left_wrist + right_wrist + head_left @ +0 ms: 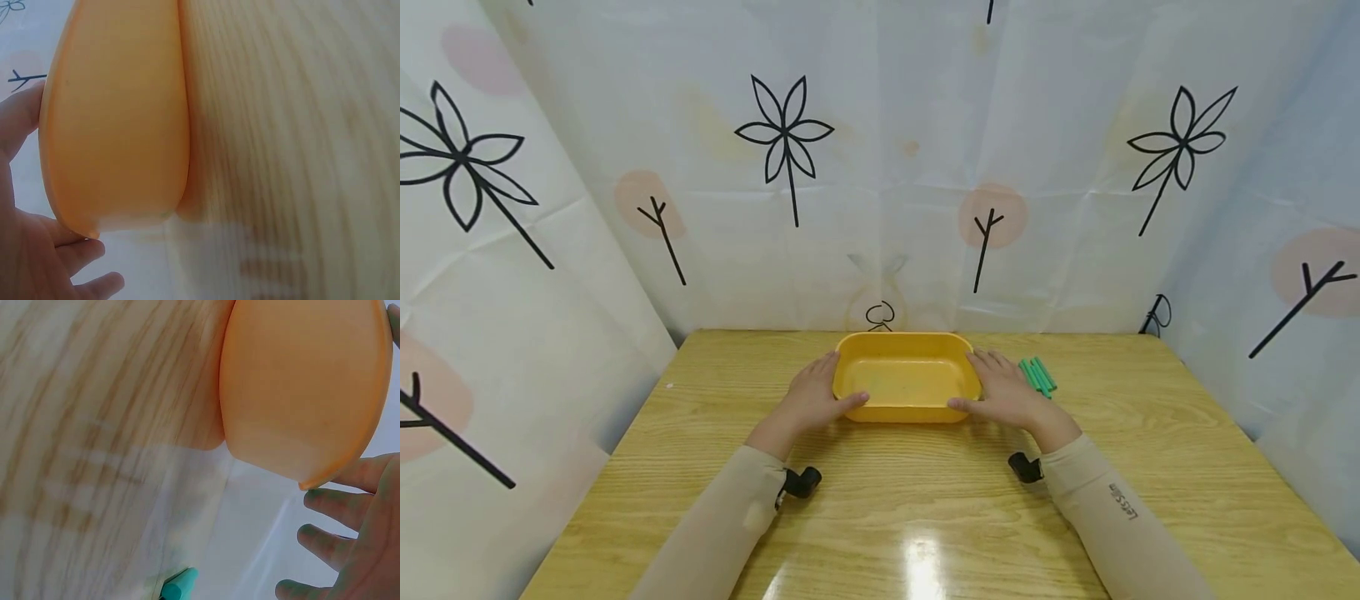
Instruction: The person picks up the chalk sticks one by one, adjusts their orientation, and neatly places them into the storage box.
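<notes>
A yellow plastic basin (910,414) with rounded corners stands on the wooden table, and nothing shows inside it. My left hand (816,393) grips its left end, thumb over the near rim and fingers at the far side. At the opposite end my right hand (1006,394) holds the rim the same way. The left wrist view shows the basin's outer wall (119,112) between thumb and index finger, the other fingers spread. In the right wrist view, fingers (340,506) meet the rim at one corner, and the thumb is mostly cut off.
Several short green sticks (1038,377) lie on the table (910,500) just beyond my right hand. White curtains (880,167) with plant drawings hang behind the table and on both sides. A black wrist camera (802,482) sits at the left sleeve, another (1025,467) at the right.
</notes>
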The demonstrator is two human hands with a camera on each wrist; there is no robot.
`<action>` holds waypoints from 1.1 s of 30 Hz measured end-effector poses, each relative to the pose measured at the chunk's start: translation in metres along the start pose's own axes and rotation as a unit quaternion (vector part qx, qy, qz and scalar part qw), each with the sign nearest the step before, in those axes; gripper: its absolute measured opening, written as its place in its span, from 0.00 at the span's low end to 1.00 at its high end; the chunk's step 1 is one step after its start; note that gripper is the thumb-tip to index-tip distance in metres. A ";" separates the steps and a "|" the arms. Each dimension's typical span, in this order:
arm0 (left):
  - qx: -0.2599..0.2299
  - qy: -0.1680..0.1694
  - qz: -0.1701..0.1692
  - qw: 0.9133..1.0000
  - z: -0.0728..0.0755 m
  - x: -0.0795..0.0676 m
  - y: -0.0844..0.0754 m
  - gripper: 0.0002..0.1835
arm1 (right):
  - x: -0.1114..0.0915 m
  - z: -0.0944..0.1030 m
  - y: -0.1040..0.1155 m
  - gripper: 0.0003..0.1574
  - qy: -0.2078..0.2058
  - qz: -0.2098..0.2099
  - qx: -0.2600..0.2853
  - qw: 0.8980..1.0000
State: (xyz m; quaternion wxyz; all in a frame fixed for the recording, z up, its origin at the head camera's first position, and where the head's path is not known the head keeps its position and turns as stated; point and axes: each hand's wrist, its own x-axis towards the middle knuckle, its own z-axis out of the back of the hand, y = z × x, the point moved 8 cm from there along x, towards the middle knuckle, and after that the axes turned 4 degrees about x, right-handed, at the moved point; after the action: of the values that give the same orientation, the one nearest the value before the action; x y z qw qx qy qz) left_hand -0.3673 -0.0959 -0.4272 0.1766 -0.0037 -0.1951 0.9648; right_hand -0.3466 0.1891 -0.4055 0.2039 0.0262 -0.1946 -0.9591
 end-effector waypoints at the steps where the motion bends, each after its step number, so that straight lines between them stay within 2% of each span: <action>1: 0.002 -0.001 -0.001 1.000 0.000 0.000 0.000 0.56 | 0.000 0.000 0.000 0.64 0.000 -0.001 0.001 1.000; 10: 0.007 0.000 -0.003 1.000 -0.001 -0.003 0.001 0.58 | 0.000 -0.002 -0.002 0.66 0.007 -0.013 0.010 1.000; 22: 0.012 0.000 0.003 1.000 0.003 -0.004 0.000 0.60 | 0.003 0.000 -0.004 0.66 0.005 -0.007 0.004 1.000; 33: 0.004 0.009 -0.009 1.000 0.006 -0.007 -0.001 0.60 | 0.002 0.002 -0.002 0.66 0.007 -0.005 0.003 1.000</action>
State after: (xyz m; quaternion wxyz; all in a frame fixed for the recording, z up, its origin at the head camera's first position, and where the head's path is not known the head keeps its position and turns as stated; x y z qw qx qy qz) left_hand -0.3612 -0.0995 -0.4215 0.1866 -0.0097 -0.1897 0.9639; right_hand -0.3495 0.1906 -0.4045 0.2006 0.0347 -0.1960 -0.9592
